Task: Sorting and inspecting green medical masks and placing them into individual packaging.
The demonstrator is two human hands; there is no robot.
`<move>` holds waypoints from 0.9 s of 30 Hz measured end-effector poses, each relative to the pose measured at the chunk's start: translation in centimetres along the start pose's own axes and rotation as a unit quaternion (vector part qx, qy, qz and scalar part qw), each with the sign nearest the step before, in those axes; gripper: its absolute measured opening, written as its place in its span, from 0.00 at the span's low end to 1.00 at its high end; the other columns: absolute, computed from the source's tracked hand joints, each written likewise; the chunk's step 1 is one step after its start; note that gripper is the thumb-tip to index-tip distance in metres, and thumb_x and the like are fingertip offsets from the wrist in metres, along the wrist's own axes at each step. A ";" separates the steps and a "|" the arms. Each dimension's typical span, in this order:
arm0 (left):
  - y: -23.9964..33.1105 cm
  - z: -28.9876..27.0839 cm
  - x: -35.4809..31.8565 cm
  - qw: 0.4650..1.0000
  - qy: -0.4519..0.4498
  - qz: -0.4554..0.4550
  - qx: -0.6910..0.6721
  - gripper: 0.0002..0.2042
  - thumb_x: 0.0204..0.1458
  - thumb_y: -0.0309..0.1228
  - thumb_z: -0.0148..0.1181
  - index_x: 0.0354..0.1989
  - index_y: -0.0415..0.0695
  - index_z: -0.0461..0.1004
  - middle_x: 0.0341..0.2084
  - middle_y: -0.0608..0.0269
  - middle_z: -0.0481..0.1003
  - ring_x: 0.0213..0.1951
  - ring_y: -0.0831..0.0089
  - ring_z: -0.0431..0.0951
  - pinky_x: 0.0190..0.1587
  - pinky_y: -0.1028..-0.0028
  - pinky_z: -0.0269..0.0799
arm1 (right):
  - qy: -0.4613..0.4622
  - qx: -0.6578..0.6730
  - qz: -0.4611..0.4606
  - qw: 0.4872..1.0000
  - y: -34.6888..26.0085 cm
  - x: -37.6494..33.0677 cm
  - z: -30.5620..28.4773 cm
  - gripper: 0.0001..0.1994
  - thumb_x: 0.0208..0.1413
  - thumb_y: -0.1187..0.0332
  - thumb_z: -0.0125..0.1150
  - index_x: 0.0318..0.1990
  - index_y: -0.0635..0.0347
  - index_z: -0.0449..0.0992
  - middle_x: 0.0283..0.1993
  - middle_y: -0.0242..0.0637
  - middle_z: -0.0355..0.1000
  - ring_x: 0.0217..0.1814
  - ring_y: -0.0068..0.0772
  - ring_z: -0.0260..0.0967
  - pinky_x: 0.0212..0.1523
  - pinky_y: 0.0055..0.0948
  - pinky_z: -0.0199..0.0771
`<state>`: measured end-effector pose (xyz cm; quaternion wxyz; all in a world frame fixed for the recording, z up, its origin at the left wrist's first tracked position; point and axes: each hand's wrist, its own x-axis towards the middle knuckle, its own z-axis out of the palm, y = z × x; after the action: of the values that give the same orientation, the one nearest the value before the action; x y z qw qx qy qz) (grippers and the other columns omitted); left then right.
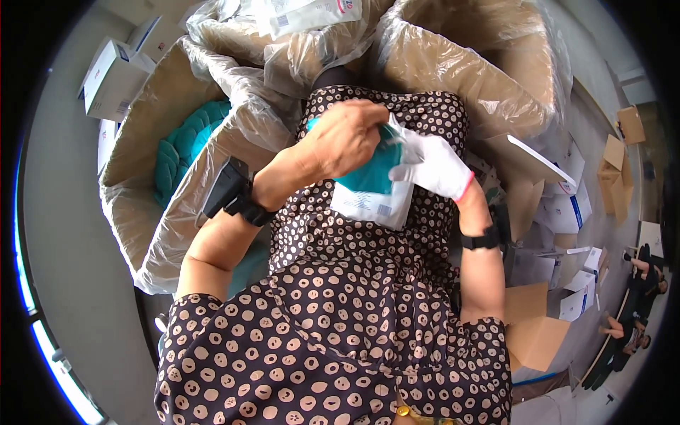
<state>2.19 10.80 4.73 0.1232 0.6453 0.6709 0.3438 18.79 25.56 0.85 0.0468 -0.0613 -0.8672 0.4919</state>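
Above my lap, a blurred teal piece (370, 177), which looks like a cup-shaped face mask, sits at a white and clear plastic pouch (368, 207). Whether it lies fully inside the pouch I cannot tell. My bare left hand (347, 138) is closed at the top of the teal mask, its fingertips partly hidden. In a white glove with a pink cuff edge, my right hand (431, 168) pinches the pouch's right side between thumb and fingers. A printed label shows on the pouch's lower part.
At left, a plastic-lined carton (134, 234) holds several similar teal pieces (188, 145). Another lined carton (467, 78) stands at far right, and one with white packets (312, 18) at far centre. White boxes (563, 212) and opened brown cartons (542, 340) lie to the right.
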 end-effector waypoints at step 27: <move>-17.7 3.9 4.9 0.918 0.167 -0.278 0.230 0.19 0.54 0.43 0.55 0.24 0.38 0.77 0.22 0.45 0.75 0.28 0.46 0.76 0.30 0.57 0.69 | 0.453 -0.394 -0.046 0.798 -0.2 16.4 13.1 0.04 0.46 0.66 0.57 0.28 0.53 0.74 0.30 0.29 0.71 0.36 0.33 0.70 0.37 0.36 0.70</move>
<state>-9.93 17.86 -7.77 -0.0520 0.3765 0.8947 0.2345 0.76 16.87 -5.33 0.4290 -0.2501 -0.8677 0.0206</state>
